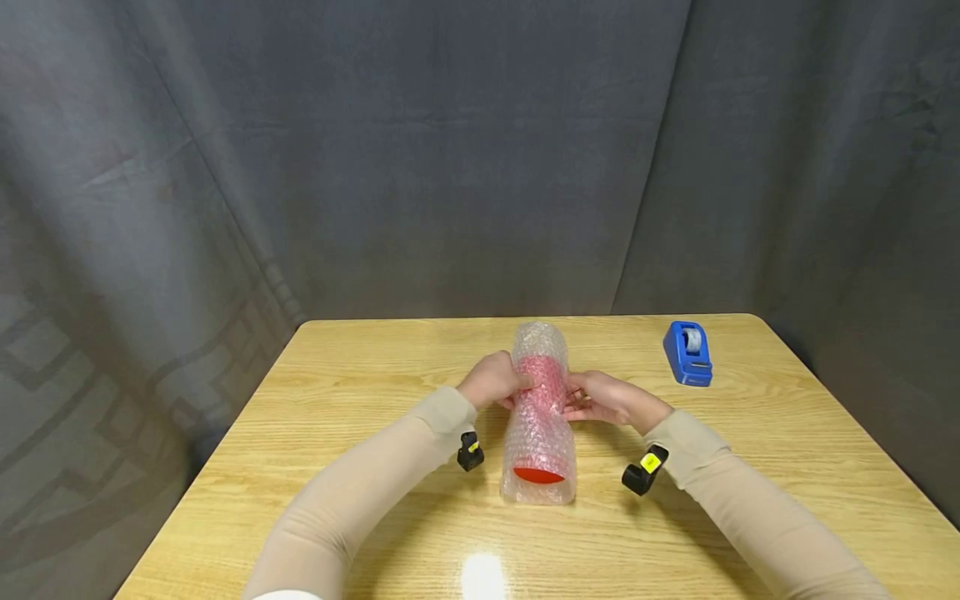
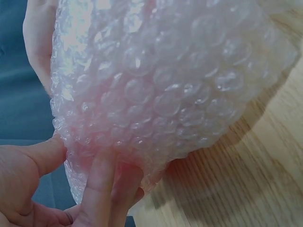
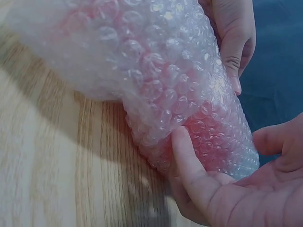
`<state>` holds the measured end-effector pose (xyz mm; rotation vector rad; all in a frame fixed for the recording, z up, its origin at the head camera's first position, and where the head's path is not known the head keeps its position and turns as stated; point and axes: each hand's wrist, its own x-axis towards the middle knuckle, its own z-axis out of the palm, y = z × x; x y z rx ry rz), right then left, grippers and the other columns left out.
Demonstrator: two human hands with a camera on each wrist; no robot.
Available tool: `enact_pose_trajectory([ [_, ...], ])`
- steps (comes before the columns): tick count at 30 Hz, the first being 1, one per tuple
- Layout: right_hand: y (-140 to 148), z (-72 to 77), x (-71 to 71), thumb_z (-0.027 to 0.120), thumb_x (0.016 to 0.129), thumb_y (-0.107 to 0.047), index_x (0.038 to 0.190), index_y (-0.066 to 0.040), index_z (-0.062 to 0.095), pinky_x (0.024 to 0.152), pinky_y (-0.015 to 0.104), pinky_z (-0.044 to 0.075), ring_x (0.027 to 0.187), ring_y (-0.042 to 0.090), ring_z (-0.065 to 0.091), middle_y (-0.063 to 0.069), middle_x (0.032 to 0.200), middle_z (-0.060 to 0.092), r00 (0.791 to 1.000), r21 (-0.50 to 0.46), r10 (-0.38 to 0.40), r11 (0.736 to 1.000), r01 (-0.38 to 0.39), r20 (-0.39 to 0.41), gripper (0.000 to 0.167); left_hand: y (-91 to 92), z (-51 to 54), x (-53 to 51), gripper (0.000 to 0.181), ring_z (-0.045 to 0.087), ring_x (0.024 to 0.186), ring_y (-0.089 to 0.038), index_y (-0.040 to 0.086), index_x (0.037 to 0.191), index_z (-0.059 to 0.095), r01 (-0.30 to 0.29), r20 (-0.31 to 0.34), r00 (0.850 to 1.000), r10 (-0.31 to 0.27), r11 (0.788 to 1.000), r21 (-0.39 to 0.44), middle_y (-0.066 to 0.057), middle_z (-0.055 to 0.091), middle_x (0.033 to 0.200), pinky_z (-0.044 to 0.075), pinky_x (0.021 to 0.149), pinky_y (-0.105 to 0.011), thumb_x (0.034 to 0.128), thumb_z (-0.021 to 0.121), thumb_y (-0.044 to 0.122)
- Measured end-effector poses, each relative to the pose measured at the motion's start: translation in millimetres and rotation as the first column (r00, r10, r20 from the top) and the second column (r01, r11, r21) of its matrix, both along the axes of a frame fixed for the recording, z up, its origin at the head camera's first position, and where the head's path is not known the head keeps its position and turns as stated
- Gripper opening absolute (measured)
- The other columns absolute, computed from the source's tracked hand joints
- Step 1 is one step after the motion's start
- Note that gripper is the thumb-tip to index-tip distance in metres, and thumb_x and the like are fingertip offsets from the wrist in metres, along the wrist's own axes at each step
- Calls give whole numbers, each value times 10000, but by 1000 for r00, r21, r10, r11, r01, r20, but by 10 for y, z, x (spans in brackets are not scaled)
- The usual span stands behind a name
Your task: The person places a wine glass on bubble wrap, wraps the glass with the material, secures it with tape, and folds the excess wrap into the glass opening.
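A red object (image 1: 538,476), its kind hidden by wrapping, lies lengthwise inside a roll of clear bubble wrap (image 1: 542,433). Its red end shows at the near side, and the wrap reaches past it at both ends. From the left, my left hand (image 1: 493,379) grips the narrow middle of the roll, thumb on top. My right hand (image 1: 611,398) holds the opposite side at about the same height. In the right wrist view, the right fingers (image 3: 187,153) press at an overlapping edge of the wrap, with the thumb farther along the roll.
A blue tape dispenser (image 1: 687,354) with a roll of clear tape stands at the back right of the wooden table (image 1: 360,375). Grey curtains (image 1: 450,167) hang behind the table and along its sides.
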<state>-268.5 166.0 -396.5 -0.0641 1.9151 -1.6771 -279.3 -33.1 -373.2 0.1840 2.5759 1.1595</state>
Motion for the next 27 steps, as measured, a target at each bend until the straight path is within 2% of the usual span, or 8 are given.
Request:
enact_pose_trajectory([
  [3, -10, 12, -10, 264, 1065, -319, 1162, 118, 441, 823, 255, 572, 854, 172, 552, 122, 971, 471, 1000, 24, -2, 1000, 2, 8, 482, 1, 4, -2, 269, 613, 577, -165, -4, 931, 600, -2, 6, 1000, 2, 1000, -6, -88, 611, 785, 601, 670, -353, 903, 694, 246],
  [6, -18, 16, -20, 290, 1060, -354, 1101, 83, 464, 799, 247, 574, 828, 159, 550, 102, 943, 479, 1000, 42, 4, 999, -5, 7, 472, 3, 7, -1, 277, 622, 587, -175, -8, 937, 599, -6, 15, 1000, 6, 1000, -5, -94, 613, 793, 601, 683, -361, 901, 697, 248],
  [13, -15, 9, -33, 415, 1046, -216, 898, -26, 538, 762, 233, 578, 743, 110, 587, 24, 795, 564, 997, 8, 72, 997, -72, -14, 269, 7, -1, -6, 291, 636, 605, -188, -21, 977, 584, -9, 22, 1000, 9, 1000, 0, -101, 610, 813, 600, 708, -381, 903, 694, 238],
  [16, -10, 1, -41, 438, 1036, -172, 820, -57, 562, 751, 227, 577, 720, 104, 587, 11, 752, 571, 996, 8, 88, 996, -88, -21, 275, 2, -10, -6, 302, 630, 603, -182, -21, 981, 582, -6, 17, 1000, 6, 1000, -1, -100, 606, 812, 601, 708, -378, 903, 694, 249],
  [20, -11, 0, -56, 465, 1026, -186, 811, -61, 566, 751, 231, 579, 719, 100, 592, 9, 747, 572, 995, 22, 99, 995, -99, -22, 268, -16, -25, -4, 308, 626, 606, -182, -31, 995, 575, 8, 8, 1000, -8, 1000, 16, -105, 601, 822, 602, 699, -374, 911, 684, 244],
  [24, -16, 2, -68, 487, 1015, -201, 840, -47, 567, 754, 232, 579, 730, 102, 594, 13, 757, 574, 995, 31, 100, 995, -100, -14, 247, -53, -45, -9, 334, 641, 656, -205, -56, 1069, 542, 54, 20, 998, -56, 995, 82, -124, 596, 879, 604, 684, -369, 928, 655, 224],
  [27, -15, 5, -71, 491, 1012, -197, 832, -45, 569, 747, 229, 580, 722, 103, 597, 19, 757, 574, 995, 34, 95, 995, -95, -8, 248, -98, -60, -36, 356, 629, 709, -214, -69, 1145, 488, 66, 88, 993, -83, 980, 187, -141, 569, 934, 604, 674, -345, 965, 580, 223],
])
